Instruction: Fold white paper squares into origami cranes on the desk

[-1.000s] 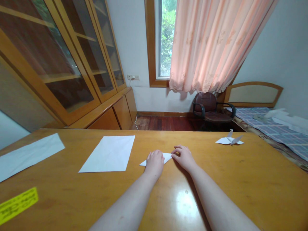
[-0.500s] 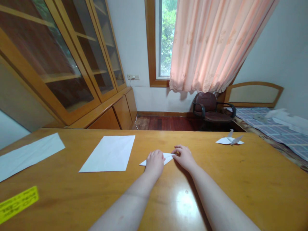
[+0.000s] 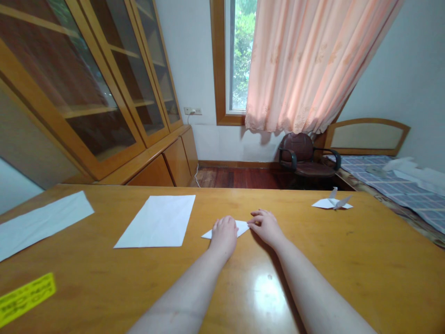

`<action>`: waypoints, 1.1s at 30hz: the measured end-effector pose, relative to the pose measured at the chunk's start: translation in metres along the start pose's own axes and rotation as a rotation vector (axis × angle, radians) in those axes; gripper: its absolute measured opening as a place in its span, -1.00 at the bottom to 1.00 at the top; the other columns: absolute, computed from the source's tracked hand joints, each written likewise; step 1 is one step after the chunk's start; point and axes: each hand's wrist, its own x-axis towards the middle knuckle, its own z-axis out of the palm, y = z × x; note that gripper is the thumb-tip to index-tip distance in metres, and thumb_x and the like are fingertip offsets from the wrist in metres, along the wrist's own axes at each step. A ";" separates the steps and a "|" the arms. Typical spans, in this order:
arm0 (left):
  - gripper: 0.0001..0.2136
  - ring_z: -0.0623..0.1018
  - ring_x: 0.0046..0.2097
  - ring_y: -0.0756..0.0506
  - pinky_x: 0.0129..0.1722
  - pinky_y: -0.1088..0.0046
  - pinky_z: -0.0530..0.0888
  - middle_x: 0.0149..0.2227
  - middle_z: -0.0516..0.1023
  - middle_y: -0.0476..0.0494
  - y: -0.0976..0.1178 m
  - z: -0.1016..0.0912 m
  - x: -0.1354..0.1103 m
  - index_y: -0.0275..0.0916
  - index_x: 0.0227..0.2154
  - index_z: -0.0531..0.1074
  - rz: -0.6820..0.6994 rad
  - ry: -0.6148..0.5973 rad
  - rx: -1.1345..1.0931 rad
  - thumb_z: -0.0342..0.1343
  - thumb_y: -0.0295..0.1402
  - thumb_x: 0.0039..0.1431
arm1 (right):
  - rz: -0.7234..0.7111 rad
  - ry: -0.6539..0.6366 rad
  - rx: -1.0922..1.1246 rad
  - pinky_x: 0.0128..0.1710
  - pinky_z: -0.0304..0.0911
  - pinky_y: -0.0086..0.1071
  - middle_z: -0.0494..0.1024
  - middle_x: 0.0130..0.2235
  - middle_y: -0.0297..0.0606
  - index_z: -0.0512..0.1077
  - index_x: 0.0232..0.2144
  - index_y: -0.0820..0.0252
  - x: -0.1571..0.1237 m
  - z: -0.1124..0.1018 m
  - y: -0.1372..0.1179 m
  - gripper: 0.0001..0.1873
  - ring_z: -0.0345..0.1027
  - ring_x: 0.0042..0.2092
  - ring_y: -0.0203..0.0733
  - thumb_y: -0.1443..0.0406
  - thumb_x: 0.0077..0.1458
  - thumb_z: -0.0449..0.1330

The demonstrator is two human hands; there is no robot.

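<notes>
A white folded paper (image 3: pixel 242 227) lies on the wooden table, pointed at its left end. My left hand (image 3: pixel 224 234) rests over its middle with bent fingers closed down on it, hiding much of the paper. At the paper's right tip, my right hand (image 3: pixel 266 226) has its thumb and fingertips closed in a pinch. The exact fold under the fingers is too small to make out. Further right on the table stands a white paper crane (image 3: pixel 332 202) with its wings and neck raised.
A flat white sheet (image 3: pixel 158 222) lies left of my hands, and a long paper strip (image 3: pixel 45 222) beyond it. A yellow label (image 3: pixel 28 297) is at the near left. Past the far table edge are a glass-door cabinet (image 3: pixel 153 139), an armchair (image 3: pixel 306 157) and a bed (image 3: pixel 392 181).
My right fingertips have shifted very slightly left at the paper's tip, and less of that tip shows. My left hand stays in place on the paper.
</notes>
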 end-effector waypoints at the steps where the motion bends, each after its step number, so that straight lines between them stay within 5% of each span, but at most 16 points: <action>1: -0.92 0.41 -0.07 -0.13 -0.01 0.30 0.24 -0.17 0.45 -0.13 0.000 0.000 0.000 -0.23 -0.30 0.37 0.001 0.001 0.000 0.01 -0.38 0.19 | -0.003 0.000 0.000 0.15 -0.09 -0.09 0.50 -0.06 -0.29 0.57 -0.43 -0.03 0.000 0.000 0.001 -0.88 0.19 0.09 -0.06 0.23 -0.04 0.22; 33: -0.88 0.39 -0.04 -0.08 0.01 0.36 0.20 -0.13 0.47 -0.05 -0.001 -0.002 0.000 -0.13 -0.24 0.41 -0.006 -0.002 -0.127 0.07 -0.37 0.15 | -0.043 -0.008 0.020 0.07 0.06 -0.20 0.53 -0.09 -0.28 0.57 -0.50 0.06 0.002 0.000 0.005 -0.86 0.26 0.05 -0.07 0.27 -0.03 0.19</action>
